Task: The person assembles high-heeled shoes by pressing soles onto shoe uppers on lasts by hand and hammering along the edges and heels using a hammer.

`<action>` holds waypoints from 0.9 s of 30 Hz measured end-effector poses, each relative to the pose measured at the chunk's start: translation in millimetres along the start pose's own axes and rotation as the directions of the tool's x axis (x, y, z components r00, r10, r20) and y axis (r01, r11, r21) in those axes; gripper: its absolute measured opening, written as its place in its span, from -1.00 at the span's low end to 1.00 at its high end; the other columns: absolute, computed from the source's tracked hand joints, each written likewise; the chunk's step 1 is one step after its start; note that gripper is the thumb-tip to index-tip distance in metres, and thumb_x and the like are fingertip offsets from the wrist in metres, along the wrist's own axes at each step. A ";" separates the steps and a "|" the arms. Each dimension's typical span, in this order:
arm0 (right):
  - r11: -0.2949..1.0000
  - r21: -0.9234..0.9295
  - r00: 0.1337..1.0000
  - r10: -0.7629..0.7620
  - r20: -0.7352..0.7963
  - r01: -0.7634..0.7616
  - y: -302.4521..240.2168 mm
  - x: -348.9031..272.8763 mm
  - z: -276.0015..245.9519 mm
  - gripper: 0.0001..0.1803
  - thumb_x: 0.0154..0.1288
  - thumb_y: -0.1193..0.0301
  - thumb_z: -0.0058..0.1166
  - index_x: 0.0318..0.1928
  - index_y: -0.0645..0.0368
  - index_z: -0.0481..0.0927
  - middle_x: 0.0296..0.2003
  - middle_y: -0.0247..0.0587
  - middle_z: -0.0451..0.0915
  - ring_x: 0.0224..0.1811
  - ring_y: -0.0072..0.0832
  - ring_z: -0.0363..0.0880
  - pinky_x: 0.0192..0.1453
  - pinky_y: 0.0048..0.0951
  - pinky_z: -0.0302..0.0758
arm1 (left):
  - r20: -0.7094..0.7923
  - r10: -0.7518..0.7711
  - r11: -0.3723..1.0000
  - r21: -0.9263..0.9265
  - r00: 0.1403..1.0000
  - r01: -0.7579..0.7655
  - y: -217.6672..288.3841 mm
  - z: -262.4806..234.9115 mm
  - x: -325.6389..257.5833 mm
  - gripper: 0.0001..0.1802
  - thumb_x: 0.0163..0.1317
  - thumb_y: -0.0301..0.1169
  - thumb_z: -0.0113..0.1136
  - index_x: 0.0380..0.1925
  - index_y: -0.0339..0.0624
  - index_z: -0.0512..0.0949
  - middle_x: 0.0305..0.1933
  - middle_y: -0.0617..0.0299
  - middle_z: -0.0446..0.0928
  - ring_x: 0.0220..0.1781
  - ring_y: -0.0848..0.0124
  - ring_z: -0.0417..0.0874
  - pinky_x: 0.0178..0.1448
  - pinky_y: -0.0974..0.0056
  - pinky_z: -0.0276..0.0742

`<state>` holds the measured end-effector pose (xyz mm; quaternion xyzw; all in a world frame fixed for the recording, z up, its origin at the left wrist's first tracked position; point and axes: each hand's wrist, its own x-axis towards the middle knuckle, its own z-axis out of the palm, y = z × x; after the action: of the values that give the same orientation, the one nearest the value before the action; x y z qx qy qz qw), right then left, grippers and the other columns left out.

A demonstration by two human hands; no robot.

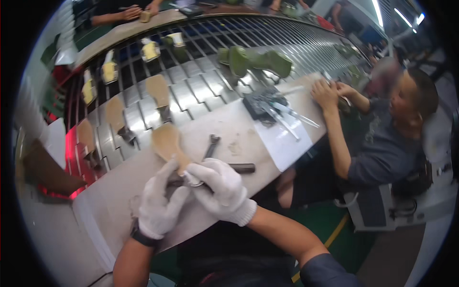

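Note:
A tan shoe sole (167, 140), broad end pointing away, is held over the near table between both hands. My left hand (162, 201), in a white knit glove, closes around the narrow end from the left. From the right, my gloved right hand (220, 186) grips the same end, with a small shiny bit at its fingertips that I cannot make out. What lies under the sole is hidden. Just beyond my right hand lie a dark metal tool (212, 146) and a dark cylindrical handle (242, 168), both partly covered by that hand.
The pale worktable (114, 191) borders a slatted metal conveyor (196, 91). On it rest more tan soles (157, 91), green shoes (239, 61) and yellow-and-white pieces (150, 50). At right, a co-worker (387, 129) sits near a dark cloth (263, 105) with tools.

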<state>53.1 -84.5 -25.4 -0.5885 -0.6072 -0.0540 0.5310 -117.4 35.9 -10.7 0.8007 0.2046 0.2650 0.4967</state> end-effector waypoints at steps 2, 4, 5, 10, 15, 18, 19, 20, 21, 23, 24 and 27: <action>0.998 0.046 0.997 0.039 -0.062 -0.036 2.3 -5.3 3.0 -0.32 0.21 0.54 0.48 0.37 0.14 0.61 -0.14 -0.06 0.69 -0.18 0.00 0.72 -0.07 -0.08 0.69 | 0.025 0.010 0.994 0.113 1.000 -0.013 3.9 -4.7 -4.9 -0.29 0.36 -0.48 0.36 0.51 -0.38 0.47 0.09 -0.09 0.76 0.08 0.10 0.83 0.27 0.08 0.75; 0.995 0.039 0.993 0.091 -0.081 -0.088 -0.5 -13.2 -2.6 -0.30 0.27 0.46 0.47 0.44 0.11 0.59 -0.09 -0.06 0.69 -0.15 -0.04 0.72 -0.07 -0.09 0.68 | 0.031 0.008 0.989 0.145 0.999 -0.012 -0.1 0.3 -4.5 -0.28 0.32 -0.52 0.33 0.51 -0.39 0.46 0.10 -0.06 0.75 0.09 0.14 0.82 0.26 0.10 0.74; 0.991 0.084 0.989 0.115 -0.090 -0.107 2.1 -16.2 -4.5 -0.30 0.29 0.42 0.47 0.45 0.10 0.59 -0.15 -0.09 0.67 -0.19 -0.05 0.70 -0.10 -0.08 0.66 | 0.019 -0.034 0.994 0.106 0.999 0.032 -4.4 5.0 -5.6 -0.27 0.30 -0.53 0.32 0.51 -0.39 0.47 0.10 -0.05 0.74 0.10 0.16 0.81 0.27 0.11 0.73; 0.989 0.111 0.990 0.110 -0.091 -0.100 4.9 -20.0 -8.9 -0.43 0.33 0.42 0.44 0.34 0.08 0.64 -0.27 -0.16 0.59 -0.26 -0.09 0.65 -0.14 -0.11 0.61 | 0.017 -0.060 0.986 0.156 0.998 0.057 -10.5 15.8 -14.5 -0.26 0.30 -0.51 0.33 0.51 -0.44 0.45 0.11 -0.09 0.74 0.16 0.17 0.80 0.30 0.11 0.71; 0.973 0.212 0.991 0.108 -0.075 -0.090 0.2 -6.7 -1.0 -0.55 0.26 0.44 0.45 0.17 0.06 0.69 -0.26 -0.17 0.59 -0.23 -0.08 0.67 -0.10 -0.09 0.60 | -0.071 -0.004 0.986 0.163 0.997 0.016 -4.6 1.6 -18.9 -0.34 0.37 -0.56 0.26 0.50 -0.44 0.47 -0.02 -0.01 0.78 0.04 0.23 0.83 0.23 0.16 0.74; 0.964 0.253 0.996 0.087 -0.005 -0.083 9.8 -3.6 -17.4 -0.56 0.17 0.57 0.46 0.07 0.05 0.67 -0.26 -0.15 0.64 -0.26 -0.07 0.69 -0.15 -0.09 0.62 | -0.173 -0.127 0.992 -0.039 0.977 0.122 -6.5 -0.6 -8.8 -0.52 0.52 -0.59 0.11 0.41 -0.41 0.55 -0.23 0.19 0.77 -0.21 0.52 0.73 0.00 0.33 0.67; 0.962 0.254 0.994 0.090 0.054 -0.101 13.1 -4.5 -26.6 -0.55 0.16 0.62 0.45 0.06 0.05 0.67 -0.23 -0.13 0.66 -0.26 -0.07 0.71 -0.17 -0.12 0.63 | -0.200 -0.173 0.985 -0.045 0.965 0.167 -5.6 -4.7 -1.4 -0.52 0.52 -0.56 0.16 0.41 -0.41 0.55 -0.24 0.22 0.75 -0.19 0.54 0.72 0.00 0.34 0.67; 0.971 0.224 0.997 0.075 0.026 -0.079 18.8 -5.7 -28.9 -0.51 0.14 0.63 0.47 0.08 0.05 0.66 -0.21 -0.13 0.69 -0.23 -0.09 0.74 -0.14 -0.13 0.66 | -0.236 -0.102 0.995 -0.027 0.966 0.098 -3.5 -3.5 14.0 -0.52 0.53 -0.54 0.22 0.41 -0.41 0.55 -0.24 0.23 0.75 -0.18 0.54 0.72 -0.01 0.34 0.67; 0.970 0.219 0.993 0.087 0.074 -0.102 21.0 -6.0 -30.1 -0.50 0.14 0.64 0.49 0.09 0.08 0.66 -0.19 -0.11 0.70 -0.20 -0.07 0.76 -0.09 -0.14 0.69 | -0.276 -0.055 0.998 -0.002 0.959 0.057 -3.9 -8.1 29.0 -0.51 0.53 -0.52 0.24 0.41 -0.41 0.55 -0.21 0.21 0.76 -0.17 0.54 0.73 -0.01 0.34 0.68; 0.950 0.281 0.990 0.119 0.074 -0.135 18.9 -3.4 -27.3 -0.51 0.15 0.65 0.48 0.10 0.12 0.67 -0.19 -0.07 0.70 -0.19 -0.03 0.76 -0.06 -0.11 0.70 | -0.294 -0.001 0.998 0.066 0.956 0.022 0.7 -13.3 66.9 -0.48 0.53 -0.48 0.27 0.43 -0.41 0.52 -0.17 0.18 0.76 -0.12 0.52 0.73 0.03 0.33 0.67; 0.944 0.302 0.991 0.112 0.080 -0.131 17.6 -2.1 -26.4 -0.51 0.15 0.65 0.48 0.10 0.12 0.67 -0.19 -0.07 0.70 -0.19 -0.03 0.76 -0.06 -0.11 0.70 | -0.274 0.001 0.993 0.111 0.962 0.030 7.8 -15.7 90.8 -0.45 0.52 -0.45 0.27 0.45 -0.41 0.50 -0.14 0.17 0.76 -0.09 0.51 0.73 0.06 0.33 0.65; 0.934 0.303 0.974 0.140 0.180 -0.190 20.0 2.6 -30.0 -0.57 0.15 0.67 0.44 0.06 0.18 0.72 -0.25 -0.06 0.67 -0.24 -0.02 0.73 -0.08 -0.10 0.69 | -0.187 0.057 0.938 0.345 0.981 0.011 -4.9 -16.7 184.6 -0.40 0.48 -0.36 0.37 0.44 -0.36 0.51 -0.06 0.07 0.79 -0.07 0.45 0.80 0.06 0.29 0.72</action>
<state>86.6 -97.4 -21.9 -0.5467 -0.5957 0.1355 0.5726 15.0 158.5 31.8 0.8479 0.2859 0.3079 0.3232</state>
